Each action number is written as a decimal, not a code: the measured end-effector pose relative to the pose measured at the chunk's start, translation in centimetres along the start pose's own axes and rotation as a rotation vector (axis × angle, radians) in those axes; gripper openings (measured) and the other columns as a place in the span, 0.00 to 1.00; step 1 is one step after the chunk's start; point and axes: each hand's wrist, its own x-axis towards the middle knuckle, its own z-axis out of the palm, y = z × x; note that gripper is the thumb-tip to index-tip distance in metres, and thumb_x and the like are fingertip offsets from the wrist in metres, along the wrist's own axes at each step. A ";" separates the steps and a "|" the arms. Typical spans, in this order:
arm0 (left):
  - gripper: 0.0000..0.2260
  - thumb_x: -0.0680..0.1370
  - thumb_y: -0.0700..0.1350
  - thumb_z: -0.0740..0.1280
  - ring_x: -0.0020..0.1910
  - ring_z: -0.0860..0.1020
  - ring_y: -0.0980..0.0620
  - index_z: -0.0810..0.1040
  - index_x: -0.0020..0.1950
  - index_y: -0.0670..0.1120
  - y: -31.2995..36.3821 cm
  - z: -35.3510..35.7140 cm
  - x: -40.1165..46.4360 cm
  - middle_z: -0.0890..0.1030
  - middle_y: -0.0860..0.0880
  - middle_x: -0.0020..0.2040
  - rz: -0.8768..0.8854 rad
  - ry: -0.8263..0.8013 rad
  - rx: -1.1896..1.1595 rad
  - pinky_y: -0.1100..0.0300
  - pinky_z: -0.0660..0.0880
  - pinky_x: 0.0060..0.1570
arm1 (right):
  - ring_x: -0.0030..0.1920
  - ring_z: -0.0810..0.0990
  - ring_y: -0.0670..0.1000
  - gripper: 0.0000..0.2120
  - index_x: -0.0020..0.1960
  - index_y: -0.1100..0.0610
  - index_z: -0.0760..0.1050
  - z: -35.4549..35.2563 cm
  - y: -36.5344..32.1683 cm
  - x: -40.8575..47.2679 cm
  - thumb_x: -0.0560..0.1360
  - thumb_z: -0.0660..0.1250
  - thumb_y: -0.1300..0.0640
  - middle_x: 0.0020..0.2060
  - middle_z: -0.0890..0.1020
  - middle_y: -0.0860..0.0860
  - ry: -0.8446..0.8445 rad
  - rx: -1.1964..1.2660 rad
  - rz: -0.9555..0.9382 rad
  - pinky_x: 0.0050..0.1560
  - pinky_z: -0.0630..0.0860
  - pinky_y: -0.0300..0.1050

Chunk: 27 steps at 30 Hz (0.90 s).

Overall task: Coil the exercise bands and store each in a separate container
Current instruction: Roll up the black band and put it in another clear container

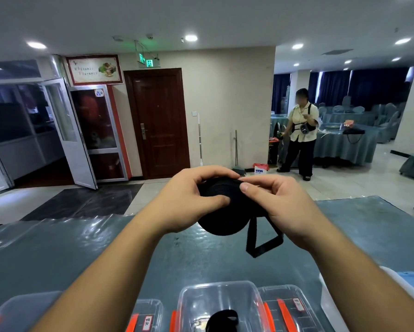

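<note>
A black exercise band, mostly wound into a thick coil, is held up in front of me above the table. My left hand grips the coil from the left, thumb across its front. My right hand pinches the band's top edge with thumb and fingers. A loose loop of the band hangs below the coil. Near the bottom edge stands an open clear plastic container with another coiled black band inside it.
Clear containers with orange clips and lids line the near edge of the plastic-covered green table. A white and blue box sits at the right. A person stands far off by other tables.
</note>
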 end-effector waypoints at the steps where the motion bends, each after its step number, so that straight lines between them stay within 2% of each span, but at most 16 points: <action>1: 0.19 0.75 0.37 0.76 0.56 0.83 0.60 0.84 0.60 0.58 -0.3 -0.1 0.0 0.86 0.60 0.54 -0.006 0.030 -0.015 0.66 0.80 0.54 | 0.48 0.89 0.49 0.07 0.53 0.46 0.87 -0.2 0.2 0.0 0.81 0.70 0.52 0.47 0.90 0.50 -0.004 -0.042 0.004 0.46 0.83 0.39; 5: 0.19 0.75 0.36 0.76 0.53 0.85 0.57 0.85 0.58 0.58 -1.3 -0.9 0.0 0.86 0.56 0.53 -0.029 0.196 -0.133 0.63 0.82 0.49 | 0.49 0.88 0.49 0.11 0.52 0.44 0.87 -1.4 1.3 -0.2 0.80 0.66 0.43 0.47 0.90 0.48 0.001 -0.173 0.033 0.54 0.84 0.47; 8: 0.19 0.74 0.36 0.76 0.52 0.86 0.55 0.86 0.58 0.59 -1.8 -1.8 0.3 0.87 0.55 0.52 -0.037 0.332 -0.213 0.63 0.82 0.47 | 0.50 0.87 0.44 0.16 0.49 0.42 0.86 -2.1 2.3 -0.6 0.71 0.67 0.34 0.46 0.89 0.45 0.023 -0.266 0.088 0.57 0.80 0.51; 10: 0.19 0.74 0.37 0.76 0.51 0.86 0.55 0.85 0.57 0.59 -2.2 -2.4 0.5 0.87 0.56 0.52 -0.049 0.383 -0.224 0.63 0.82 0.46 | 0.53 0.87 0.48 0.14 0.49 0.43 0.86 -2.2 3.1 -1.1 0.70 0.69 0.38 0.47 0.89 0.46 0.001 -0.274 0.125 0.62 0.79 0.52; 12: 0.19 0.75 0.37 0.76 0.51 0.86 0.55 0.85 0.58 0.60 -2.5 -2.6 0.5 0.87 0.56 0.52 -0.067 0.414 -0.226 0.64 0.82 0.45 | 0.54 0.87 0.49 0.08 0.49 0.45 0.86 -2.4 3.7 -1.4 0.71 0.72 0.50 0.48 0.89 0.48 -0.019 -0.232 0.148 0.63 0.79 0.50; 14: 0.19 0.75 0.37 0.76 0.51 0.86 0.55 0.85 0.57 0.60 -2.8 -2.7 0.6 0.87 0.56 0.52 -0.080 0.454 -0.232 0.65 0.82 0.44 | 0.52 0.87 0.46 0.12 0.50 0.49 0.86 -2.7 4.4 -1.7 0.74 0.73 0.64 0.49 0.89 0.48 -0.037 -0.218 0.168 0.59 0.80 0.44; 16: 0.18 0.75 0.37 0.76 0.51 0.86 0.55 0.86 0.57 0.59 -3.0 -2.8 0.7 0.87 0.55 0.51 -0.093 0.481 -0.242 0.64 0.82 0.44 | 0.49 0.88 0.46 0.14 0.50 0.53 0.86 -2.8 4.9 -1.9 0.74 0.72 0.72 0.47 0.89 0.50 -0.039 -0.211 0.182 0.53 0.81 0.39; 20: 0.18 0.75 0.36 0.76 0.51 0.86 0.54 0.85 0.58 0.57 -3.4 -3.0 0.5 0.87 0.54 0.51 -0.119 0.487 -0.246 0.61 0.83 0.46 | 0.40 0.88 0.54 0.08 0.48 0.59 0.84 -2.7 5.3 -1.6 0.74 0.75 0.70 0.39 0.87 0.57 0.136 -0.115 0.165 0.42 0.83 0.40; 23: 0.18 0.75 0.37 0.76 0.51 0.86 0.55 0.85 0.59 0.57 -3.5 -2.8 0.3 0.87 0.55 0.51 -0.116 0.468 -0.229 0.63 0.83 0.45 | 0.33 0.87 0.54 0.06 0.47 0.56 0.83 -2.7 5.5 -1.2 0.76 0.75 0.66 0.32 0.84 0.55 0.276 -0.180 0.148 0.34 0.82 0.44; 27: 0.19 0.75 0.37 0.76 0.51 0.85 0.57 0.85 0.58 0.59 -3.1 -2.6 0.2 0.87 0.58 0.52 -0.088 0.454 -0.204 0.66 0.82 0.44 | 0.31 0.87 0.53 0.07 0.46 0.50 0.81 -2.8 5.8 -0.8 0.76 0.73 0.62 0.31 0.83 0.54 0.394 -0.359 0.133 0.36 0.85 0.54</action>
